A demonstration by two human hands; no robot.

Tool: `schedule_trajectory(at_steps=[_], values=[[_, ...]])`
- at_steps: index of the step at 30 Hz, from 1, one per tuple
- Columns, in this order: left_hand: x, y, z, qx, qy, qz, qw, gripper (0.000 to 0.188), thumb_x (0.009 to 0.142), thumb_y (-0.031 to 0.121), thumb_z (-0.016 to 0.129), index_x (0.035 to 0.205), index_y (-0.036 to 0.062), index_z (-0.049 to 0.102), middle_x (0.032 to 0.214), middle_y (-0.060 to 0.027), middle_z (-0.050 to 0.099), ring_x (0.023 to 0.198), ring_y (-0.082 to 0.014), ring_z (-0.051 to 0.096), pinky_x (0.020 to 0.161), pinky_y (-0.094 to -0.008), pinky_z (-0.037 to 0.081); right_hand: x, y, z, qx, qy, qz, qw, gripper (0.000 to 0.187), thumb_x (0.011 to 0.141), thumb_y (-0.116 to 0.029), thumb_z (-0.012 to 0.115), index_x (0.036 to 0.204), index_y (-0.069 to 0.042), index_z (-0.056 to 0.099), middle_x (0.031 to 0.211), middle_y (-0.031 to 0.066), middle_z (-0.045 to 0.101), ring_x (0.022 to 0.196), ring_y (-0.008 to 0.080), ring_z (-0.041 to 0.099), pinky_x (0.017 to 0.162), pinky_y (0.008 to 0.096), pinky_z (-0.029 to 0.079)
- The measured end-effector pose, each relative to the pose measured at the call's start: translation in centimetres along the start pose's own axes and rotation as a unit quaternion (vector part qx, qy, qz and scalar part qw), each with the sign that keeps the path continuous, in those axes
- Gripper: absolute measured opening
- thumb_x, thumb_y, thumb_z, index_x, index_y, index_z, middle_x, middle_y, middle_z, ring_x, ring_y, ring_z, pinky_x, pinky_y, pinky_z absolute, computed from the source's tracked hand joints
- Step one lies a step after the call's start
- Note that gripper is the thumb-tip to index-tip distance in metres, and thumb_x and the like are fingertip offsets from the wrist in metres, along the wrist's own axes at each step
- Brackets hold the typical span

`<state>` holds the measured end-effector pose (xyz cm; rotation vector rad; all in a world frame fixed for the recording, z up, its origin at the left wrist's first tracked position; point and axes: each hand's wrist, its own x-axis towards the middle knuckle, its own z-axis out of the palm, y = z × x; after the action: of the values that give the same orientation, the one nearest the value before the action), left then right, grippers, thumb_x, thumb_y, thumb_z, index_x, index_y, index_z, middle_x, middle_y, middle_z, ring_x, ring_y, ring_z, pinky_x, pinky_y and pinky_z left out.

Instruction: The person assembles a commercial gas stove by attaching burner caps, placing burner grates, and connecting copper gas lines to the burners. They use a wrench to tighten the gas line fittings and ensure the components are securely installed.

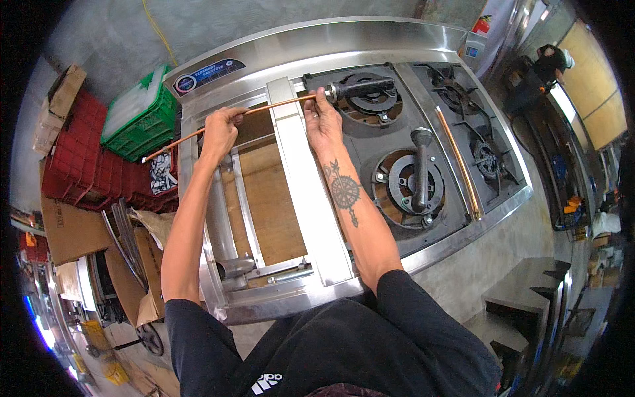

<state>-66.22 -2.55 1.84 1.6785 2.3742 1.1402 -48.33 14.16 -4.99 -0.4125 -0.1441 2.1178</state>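
Observation:
A thin copper tube (274,104) runs level across the open left bay of a stainless steel gas stove (305,228). Partway along the tube my left hand (223,130) is closed round it, and its far left end sticks out past the stove's edge. My right hand (323,120) pinches the tube near its right end, beside the fitting of a black burner pipe (362,87). Whether tube and fitting touch, I cannot tell. The black pipe lies over the rear burner (374,106). Another black burner pipe (420,175) rests across the front burner (397,188).
A second copper tube (458,163) lies between the stove's middle and right sections. Metal pipe parts (236,268) sit at the front of the open bay. Left of the stove stand green (139,111) and red crates (83,152) and cardboard boxes. Another person (548,66) is at the far right.

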Motion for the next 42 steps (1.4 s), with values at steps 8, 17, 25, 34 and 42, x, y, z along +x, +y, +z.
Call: schedule_trajectory(at_steps=[8, 17, 25, 34, 42], values=[[-0.2, -0.8, 0.3, 0.000, 0.011, 0.025, 1.000, 0.051, 0.080, -0.015, 0.050, 0.117, 0.0040, 0.079, 0.098, -0.0188, 0.076, 0.091, -0.0284, 0.074, 0.088, -0.0370, 0.057, -0.6, 0.0, 0.1, 0.060, -0.049, 0.014, 0.997, 0.024, 0.092, -0.012, 0.086, 0.108, -0.006, 0.068, 0.105, 0.0063, 0.069, 0.100, 0.0170, 0.062, 0.094, 0.0296, 0.055], [-0.3, -0.6, 0.2, 0.007, 0.003, 0.012, 1.000, 0.049, 0.080, -0.017, 0.051, 0.115, 0.0035, 0.079, 0.101, -0.0206, 0.077, 0.094, -0.0308, 0.076, 0.090, -0.0385, 0.059, -0.7, 0.4, -0.1, 0.007, -0.042, -0.018, 0.999, 0.028, 0.099, -0.024, 0.079, 0.119, -0.006, 0.069, 0.112, 0.0025, 0.071, 0.101, 0.0155, 0.062, 0.095, 0.0303, 0.053], [-0.2, -0.5, 0.3, -0.011, 0.003, 0.014, 1.000, 0.048, 0.082, -0.014, 0.050, 0.116, 0.0031, 0.079, 0.097, -0.0199, 0.077, 0.094, -0.0312, 0.075, 0.088, -0.0384, 0.058, -0.2, 0.0, 0.4, 0.040, -0.003, -0.001, 0.999, 0.021, 0.100, -0.014, 0.076, 0.116, -0.004, 0.069, 0.111, 0.0061, 0.068, 0.104, 0.0171, 0.061, 0.097, 0.0322, 0.055], [-0.4, -0.4, 0.5, 0.013, 0.007, 0.008, 1.000, 0.050, 0.080, -0.016, 0.051, 0.116, 0.0043, 0.080, 0.100, -0.0202, 0.076, 0.093, -0.0317, 0.075, 0.089, -0.0404, 0.059, 0.3, 0.2, 0.2, 0.090, -0.010, 0.019, 0.996, 0.017, 0.100, -0.011, 0.075, 0.114, -0.005, 0.069, 0.114, 0.0051, 0.070, 0.106, 0.0170, 0.065, 0.097, 0.0337, 0.054], [-0.4, -0.5, 0.4, 0.033, 0.012, 0.021, 0.999, 0.048, 0.079, -0.015, 0.052, 0.114, 0.0028, 0.080, 0.096, -0.0190, 0.076, 0.090, -0.0316, 0.074, 0.087, -0.0411, 0.058, -0.4, 0.8, 0.3, 0.071, -0.034, -0.025, 0.997, 0.021, 0.098, -0.016, 0.078, 0.111, -0.004, 0.067, 0.104, 0.0062, 0.069, 0.101, 0.0152, 0.062, 0.095, 0.0312, 0.052]])
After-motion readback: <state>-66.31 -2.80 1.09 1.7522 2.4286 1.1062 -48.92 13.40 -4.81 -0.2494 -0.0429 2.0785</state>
